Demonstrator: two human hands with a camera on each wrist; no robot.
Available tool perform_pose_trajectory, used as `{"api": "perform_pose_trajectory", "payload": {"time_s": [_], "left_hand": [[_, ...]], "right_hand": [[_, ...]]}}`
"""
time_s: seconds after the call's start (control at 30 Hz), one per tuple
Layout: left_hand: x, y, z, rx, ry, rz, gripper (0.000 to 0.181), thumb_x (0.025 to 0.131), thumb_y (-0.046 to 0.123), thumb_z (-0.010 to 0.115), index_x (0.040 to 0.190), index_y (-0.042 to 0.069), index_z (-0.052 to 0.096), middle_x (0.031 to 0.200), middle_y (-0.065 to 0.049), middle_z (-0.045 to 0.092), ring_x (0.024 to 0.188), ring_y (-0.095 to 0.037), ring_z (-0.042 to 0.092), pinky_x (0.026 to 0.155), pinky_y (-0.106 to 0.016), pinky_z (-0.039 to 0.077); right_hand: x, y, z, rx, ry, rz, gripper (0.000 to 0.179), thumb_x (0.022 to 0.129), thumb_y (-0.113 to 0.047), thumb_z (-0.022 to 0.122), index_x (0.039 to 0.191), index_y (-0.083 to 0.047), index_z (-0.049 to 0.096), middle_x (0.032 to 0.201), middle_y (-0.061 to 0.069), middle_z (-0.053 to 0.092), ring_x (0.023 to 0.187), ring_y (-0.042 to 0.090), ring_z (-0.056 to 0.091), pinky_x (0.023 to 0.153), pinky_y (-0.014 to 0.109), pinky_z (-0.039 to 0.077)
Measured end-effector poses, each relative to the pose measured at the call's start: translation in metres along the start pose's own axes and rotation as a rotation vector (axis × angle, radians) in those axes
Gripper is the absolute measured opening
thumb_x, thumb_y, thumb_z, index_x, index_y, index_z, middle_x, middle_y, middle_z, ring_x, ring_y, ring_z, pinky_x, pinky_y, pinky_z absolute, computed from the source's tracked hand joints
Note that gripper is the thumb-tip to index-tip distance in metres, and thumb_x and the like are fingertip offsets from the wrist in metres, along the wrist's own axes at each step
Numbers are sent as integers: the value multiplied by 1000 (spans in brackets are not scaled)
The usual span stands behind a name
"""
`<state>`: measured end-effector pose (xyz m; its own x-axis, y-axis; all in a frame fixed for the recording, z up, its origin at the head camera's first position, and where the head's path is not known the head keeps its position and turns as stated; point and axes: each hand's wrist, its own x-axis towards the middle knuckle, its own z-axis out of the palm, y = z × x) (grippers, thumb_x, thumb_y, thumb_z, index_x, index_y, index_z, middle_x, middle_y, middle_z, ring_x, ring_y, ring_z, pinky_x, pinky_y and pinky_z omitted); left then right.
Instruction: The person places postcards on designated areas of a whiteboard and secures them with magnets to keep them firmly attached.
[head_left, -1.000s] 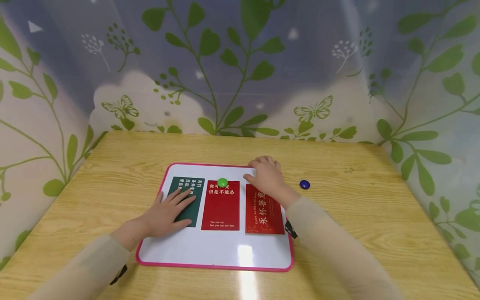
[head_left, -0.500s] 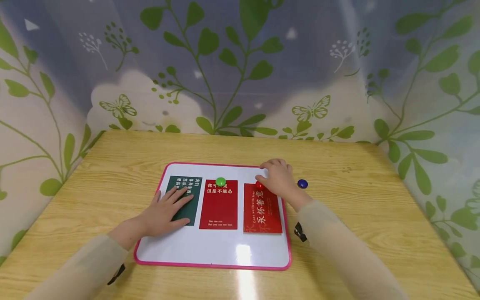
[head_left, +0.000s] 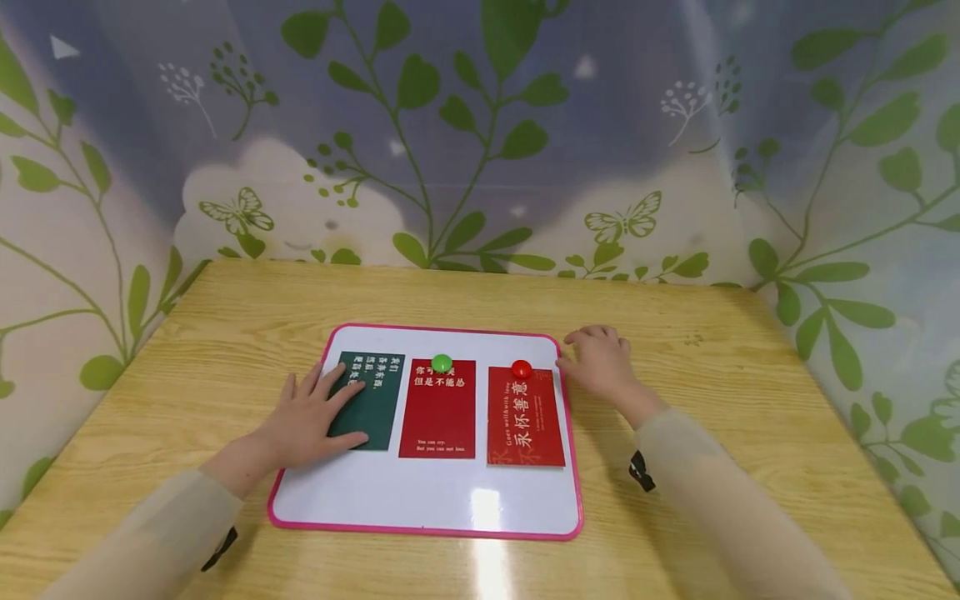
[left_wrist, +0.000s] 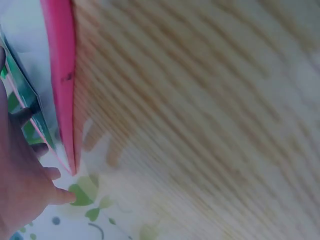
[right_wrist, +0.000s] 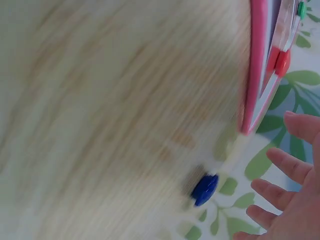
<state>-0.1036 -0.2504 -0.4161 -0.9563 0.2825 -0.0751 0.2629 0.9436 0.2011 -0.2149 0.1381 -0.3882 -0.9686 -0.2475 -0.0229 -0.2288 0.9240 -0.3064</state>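
Note:
My left hand point(head_left: 303, 421) lies with spread fingers over the left part of the dark green card point(head_left: 378, 417) on the pink-rimmed whiteboard point(head_left: 442, 496). A green round magnet point(head_left: 442, 363) sits on the top edge of the middle red card point(head_left: 438, 417). At the top of the right red card point(head_left: 527, 425) is a red round magnet point(head_left: 521, 369). My right hand point(head_left: 603, 367) hovers past the board's right edge and holds nothing. Near its fingers, the right wrist view shows a blue round magnet point(right_wrist: 205, 190) on the table; in the head view the hand hides it.
The board lies flat on a wood-grain table point(head_left: 705, 400). Behind it rises a backdrop point(head_left: 472, 200) printed with green leaves and butterflies, which also wraps round both sides.
My right hand has let go of the red magnet on the right card and moved right, over the blue magnet. My left hand has slid slightly left, uncovering more of the green card.

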Motion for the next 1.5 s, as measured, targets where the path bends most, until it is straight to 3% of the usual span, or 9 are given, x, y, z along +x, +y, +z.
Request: {"api": "perform_pose_trajectory", "payload": {"time_s": [0.3,0.77,1.13,1.5], "left_hand": [[1,-3,3,-4,-2,-10,76,79,53,65,140,14,41,147,-23,28,134,-54,17,102,-75,12],[2,-3,2,-20,-6,-6,77,79,52,65,140,14,40,148,-23,27,135,-53,18,101,-75,12],[2,-3,4,-23,-3,-10,76,79,53,64,141,14,41,148,-23,28,134,-52,19,101,-75,12],[3,-2,3,-30,-6,-9,76,79,52,65,140,13,41,147,-24,28,134,-53,19,101,-76,11]], "right_hand": [[-8,25,-9,-14,-41,36,48,88,-29,62,126,0,54,136,26,44,129,49,28,101,65,21],[-10,52,-7,-58,-75,99,50,89,-31,62,127,0,53,137,29,41,128,52,27,99,67,21],[-11,58,-5,-25,-99,119,40,89,-30,61,119,-4,60,139,31,36,129,53,22,99,69,16],[-10,52,-6,-68,-33,87,37,85,-33,67,110,-5,64,143,30,31,132,53,18,100,73,12]]}}
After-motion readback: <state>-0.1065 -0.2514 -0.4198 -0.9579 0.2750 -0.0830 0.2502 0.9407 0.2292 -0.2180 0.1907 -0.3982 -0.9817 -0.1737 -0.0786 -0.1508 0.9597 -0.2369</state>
